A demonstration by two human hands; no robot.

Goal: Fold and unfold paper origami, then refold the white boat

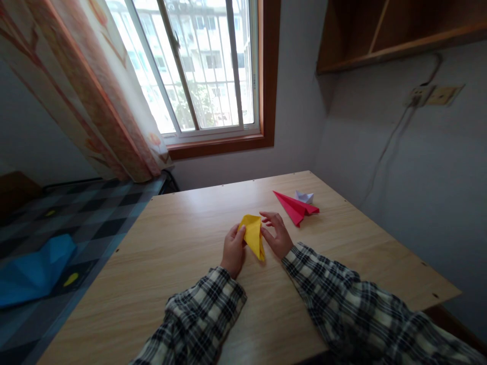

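A folded yellow paper (253,233), pointed at its near end, is held just above the wooden table (182,284). My left hand (233,251) pinches its left edge between thumb and fingers. On the paper's right side my right hand (277,234) touches it with the fingers spread. Both arms wear plaid sleeves.
A red paper plane (294,207) lies on the table beyond my right hand, with a small white folded paper (305,196) just behind it. A bed with a checked cover (76,218) and a blue cloth (34,271) is at the left. Window and curtain stand behind; a wall runs along the right.
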